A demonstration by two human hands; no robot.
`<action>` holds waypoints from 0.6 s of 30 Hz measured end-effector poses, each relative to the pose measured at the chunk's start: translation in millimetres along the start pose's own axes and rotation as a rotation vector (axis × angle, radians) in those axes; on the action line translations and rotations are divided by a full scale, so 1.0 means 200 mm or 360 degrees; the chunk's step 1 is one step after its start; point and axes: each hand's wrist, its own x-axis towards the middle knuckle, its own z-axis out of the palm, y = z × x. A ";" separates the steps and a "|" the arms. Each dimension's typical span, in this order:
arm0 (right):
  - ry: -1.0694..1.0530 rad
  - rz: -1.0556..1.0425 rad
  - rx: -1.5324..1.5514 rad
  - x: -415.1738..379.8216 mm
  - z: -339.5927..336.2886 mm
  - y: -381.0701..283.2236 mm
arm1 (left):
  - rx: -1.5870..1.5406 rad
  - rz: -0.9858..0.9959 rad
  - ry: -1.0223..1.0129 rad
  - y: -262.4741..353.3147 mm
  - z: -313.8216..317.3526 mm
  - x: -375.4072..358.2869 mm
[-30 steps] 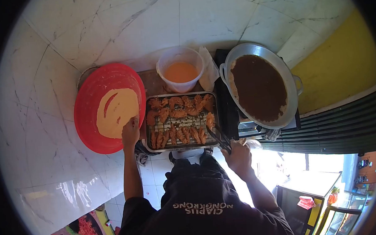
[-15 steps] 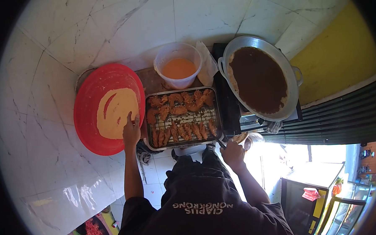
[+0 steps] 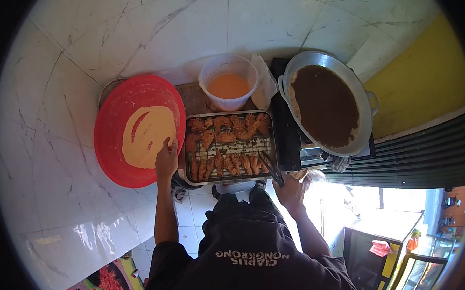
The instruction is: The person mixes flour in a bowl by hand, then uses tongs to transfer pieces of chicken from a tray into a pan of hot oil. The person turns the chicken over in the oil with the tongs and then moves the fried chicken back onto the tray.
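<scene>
My left hand [image 3: 166,159] is at the near right rim of a red basin [image 3: 108,150], fingers apart and holding nothing. Yellowish flour [image 3: 156,125] lies in that basin, just beyond my fingertips. In my right hand [image 3: 290,192] I grip dark tongs [image 3: 273,170], whose tips reach over the lower right corner of a metal tray [image 3: 192,184]. Brown fried chicken pieces [image 3: 226,137] rest on the tray's wire rack, with a row of narrower pieces [image 3: 235,163] along the near side.
Behind the tray stands a translucent bucket [image 3: 229,101] of orange liquid, with a plastic bag [image 3: 264,84] beside it. A large metal wok [image 3: 364,134] full of dark brown oil [image 3: 324,104] sits on a black stove [image 3: 285,137] at right. The tiled wall [image 3: 186,33] rises behind.
The tongs have swung inward, so their tips now overlap the tray's near right corner. My left hand stays by the basin rim. The whole view has shifted slightly.
</scene>
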 end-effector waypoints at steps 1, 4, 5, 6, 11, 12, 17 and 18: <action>0.0003 -0.0006 -0.0003 0.01 -0.01 -0.01 | -0.0004 -0.0002 0.0005 0.01 0.00 0.00; 0.0034 -0.0056 0.0107 0.04 -0.06 -0.06 | -0.0025 -0.0065 -0.0040 0.04 -0.03 -0.01; 0.0082 -0.0146 0.0128 0.06 -0.08 -0.09 | -0.0013 -0.0079 -0.0064 0.05 -0.04 -0.02; 0.0132 -0.0238 0.0150 0.09 -0.12 -0.12 | -0.0001 -0.0090 -0.0086 0.05 -0.04 -0.02; 0.0209 -0.0434 0.0155 0.38 -0.35 -0.41 | 0.0023 -0.0070 -0.0070 0.06 -0.04 -0.03; 0.0077 -0.0394 0.0113 0.47 -0.40 -0.50 | 0.0041 -0.0066 -0.0071 0.06 -0.04 -0.02; -0.0072 -0.0528 -0.0055 0.97 -0.42 -0.89 | -0.0001 -0.0027 -0.0014 0.03 -0.02 -0.02; -0.0053 -0.0545 -0.0051 1.07 -0.38 -0.95 | 0.0008 -0.0012 0.0007 0.03 -0.02 -0.02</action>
